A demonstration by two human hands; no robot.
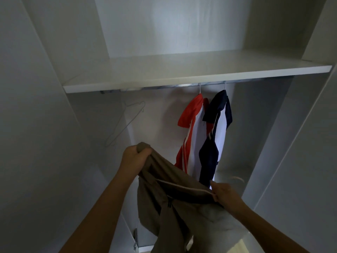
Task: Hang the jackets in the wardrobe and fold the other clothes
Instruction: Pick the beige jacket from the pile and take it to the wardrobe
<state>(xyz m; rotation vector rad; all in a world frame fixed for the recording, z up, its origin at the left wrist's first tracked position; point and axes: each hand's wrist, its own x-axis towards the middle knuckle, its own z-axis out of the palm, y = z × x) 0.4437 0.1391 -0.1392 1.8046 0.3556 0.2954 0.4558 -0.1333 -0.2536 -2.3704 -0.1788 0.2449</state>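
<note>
The brown jacket (164,207) is best opened out by collar and shoulders before a hanger is slipped in. A spare one could be taken from the wire hangers (125,121) at the left of the rail (184,85), and the jacket then hung beside the red and white jacket (191,128) and the navy and white jacket (217,125). The jacket is held up before the open wardrobe (269,134): a bunched fold is gripped in the left hand (135,157), the zip edge is pinched by the right hand (227,195), and the rest hangs between and below them.
</note>
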